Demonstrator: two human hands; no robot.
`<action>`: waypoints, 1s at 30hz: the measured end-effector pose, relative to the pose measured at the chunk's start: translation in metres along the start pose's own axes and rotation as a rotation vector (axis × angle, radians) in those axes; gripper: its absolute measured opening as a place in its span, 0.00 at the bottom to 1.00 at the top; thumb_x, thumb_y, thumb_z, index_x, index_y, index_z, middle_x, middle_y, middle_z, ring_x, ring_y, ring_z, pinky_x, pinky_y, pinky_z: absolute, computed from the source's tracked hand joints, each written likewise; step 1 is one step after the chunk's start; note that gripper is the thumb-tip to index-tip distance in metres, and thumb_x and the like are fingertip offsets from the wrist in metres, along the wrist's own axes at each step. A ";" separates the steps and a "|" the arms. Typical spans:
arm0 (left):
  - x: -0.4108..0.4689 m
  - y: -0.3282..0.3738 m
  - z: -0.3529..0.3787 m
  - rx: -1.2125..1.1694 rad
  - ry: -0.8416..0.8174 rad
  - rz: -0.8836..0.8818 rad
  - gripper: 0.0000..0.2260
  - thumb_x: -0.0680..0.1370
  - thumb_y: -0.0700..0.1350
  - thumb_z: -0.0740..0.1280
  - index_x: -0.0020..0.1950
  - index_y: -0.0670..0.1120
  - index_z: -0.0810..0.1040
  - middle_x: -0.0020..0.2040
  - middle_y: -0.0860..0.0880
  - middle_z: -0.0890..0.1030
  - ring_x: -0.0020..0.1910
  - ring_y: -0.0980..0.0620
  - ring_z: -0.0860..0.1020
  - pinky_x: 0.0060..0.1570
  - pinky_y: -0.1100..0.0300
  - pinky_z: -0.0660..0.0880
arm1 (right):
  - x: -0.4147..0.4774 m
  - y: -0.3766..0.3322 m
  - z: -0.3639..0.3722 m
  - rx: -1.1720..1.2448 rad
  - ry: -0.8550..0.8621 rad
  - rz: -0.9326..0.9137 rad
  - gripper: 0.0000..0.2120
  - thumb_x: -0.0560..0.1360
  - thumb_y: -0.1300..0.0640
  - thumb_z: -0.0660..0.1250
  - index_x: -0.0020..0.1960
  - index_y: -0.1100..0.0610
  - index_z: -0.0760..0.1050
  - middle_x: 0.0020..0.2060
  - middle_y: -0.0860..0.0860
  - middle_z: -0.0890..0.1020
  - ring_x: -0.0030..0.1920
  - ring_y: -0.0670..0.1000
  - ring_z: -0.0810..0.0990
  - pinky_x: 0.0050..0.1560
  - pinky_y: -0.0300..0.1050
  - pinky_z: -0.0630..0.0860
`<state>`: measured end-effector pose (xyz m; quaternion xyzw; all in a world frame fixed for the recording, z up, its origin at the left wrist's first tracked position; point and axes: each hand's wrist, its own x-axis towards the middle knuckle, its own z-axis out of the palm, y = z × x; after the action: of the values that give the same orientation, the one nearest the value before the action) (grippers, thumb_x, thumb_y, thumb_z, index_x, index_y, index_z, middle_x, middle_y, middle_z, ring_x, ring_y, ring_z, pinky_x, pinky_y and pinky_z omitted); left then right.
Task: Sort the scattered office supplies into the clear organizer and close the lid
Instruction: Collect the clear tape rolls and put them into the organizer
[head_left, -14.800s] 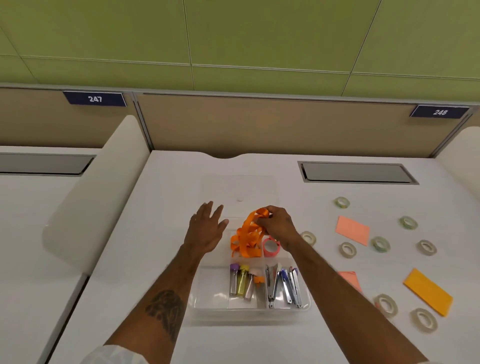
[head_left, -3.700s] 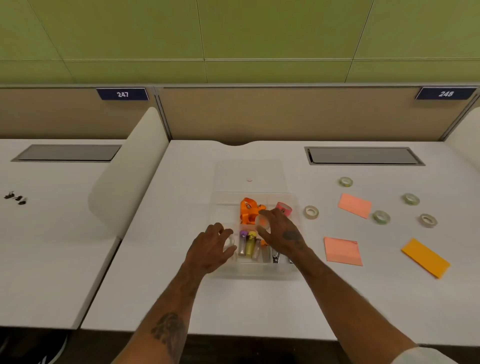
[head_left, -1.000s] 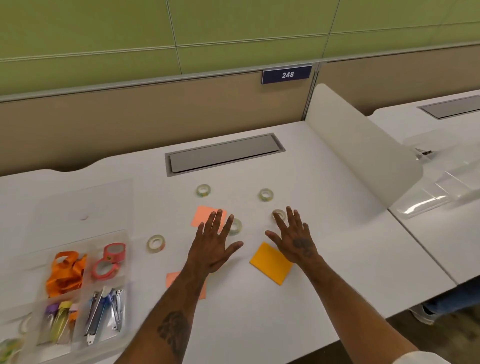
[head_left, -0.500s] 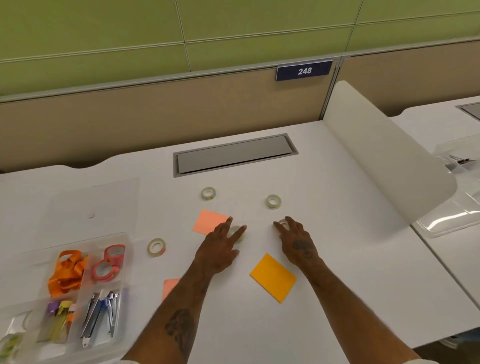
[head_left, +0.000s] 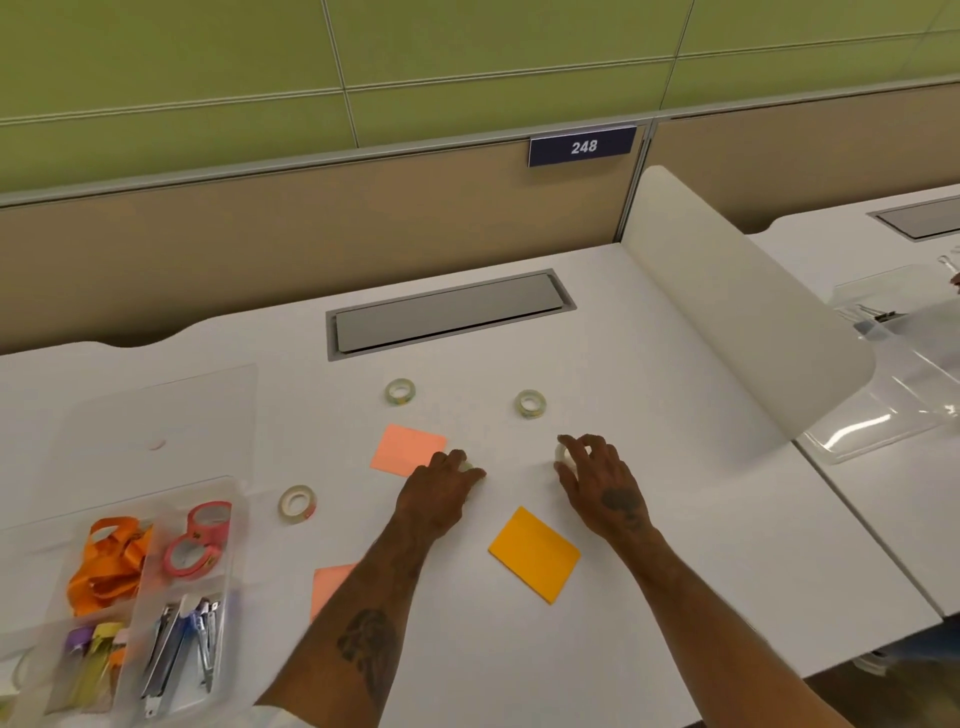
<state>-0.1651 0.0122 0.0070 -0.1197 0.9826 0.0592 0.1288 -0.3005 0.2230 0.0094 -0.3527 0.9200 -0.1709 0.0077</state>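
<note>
— where are the hands just now?
— both are low over the middle of the desk. the left hand has its fingers curled down over the left-hand roll. only a pale sliver of that tape shows, just beside the corner of the salmon sticky pad.
— and the other one?
— the right hand has its thumb and fingers bent round the right-hand roll, pinching it. i can't tell from here whether either roll is off the desk.
— what else is lying loose?
— the back-left roll and the back-right roll sit further from the person, well apart. a lone roll lies near the organizer. an orange sticky pad is between the two forearms, and a second salmon pad is half hidden by the left forearm.
— and the organizer itself?
— the clear organizer is at the near left of the desk, with its lid lying open and flat behind it. there's an orange ribbon in one back compartment and two pink tape rolls in the one beside it. nail clippers sit in front of the pink rolls, with small coloured tubes to their left.
</note>
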 end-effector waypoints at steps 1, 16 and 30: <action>-0.002 0.000 -0.002 -0.025 0.023 -0.003 0.21 0.82 0.43 0.58 0.75 0.53 0.63 0.75 0.47 0.63 0.69 0.44 0.65 0.57 0.49 0.72 | -0.001 -0.002 -0.001 0.009 0.016 -0.001 0.20 0.79 0.50 0.63 0.68 0.55 0.72 0.58 0.58 0.77 0.53 0.58 0.78 0.48 0.52 0.78; -0.106 -0.077 -0.036 -0.258 0.272 -0.141 0.21 0.79 0.58 0.60 0.70 0.52 0.68 0.61 0.48 0.70 0.59 0.47 0.73 0.52 0.52 0.75 | 0.003 -0.125 0.010 0.033 0.030 -0.188 0.20 0.78 0.48 0.63 0.68 0.51 0.72 0.55 0.55 0.77 0.50 0.58 0.78 0.47 0.51 0.76; -0.290 -0.223 -0.013 -0.289 0.396 -0.372 0.20 0.79 0.56 0.60 0.70 0.52 0.69 0.62 0.47 0.71 0.58 0.46 0.74 0.52 0.52 0.75 | -0.026 -0.336 0.061 0.130 -0.078 -0.397 0.21 0.78 0.49 0.64 0.70 0.50 0.70 0.59 0.56 0.73 0.56 0.57 0.76 0.55 0.52 0.75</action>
<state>0.1595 -0.1415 0.0778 -0.3240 0.9312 0.1492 -0.0748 -0.0558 -0.0121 0.0566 -0.5320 0.8186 -0.2142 0.0325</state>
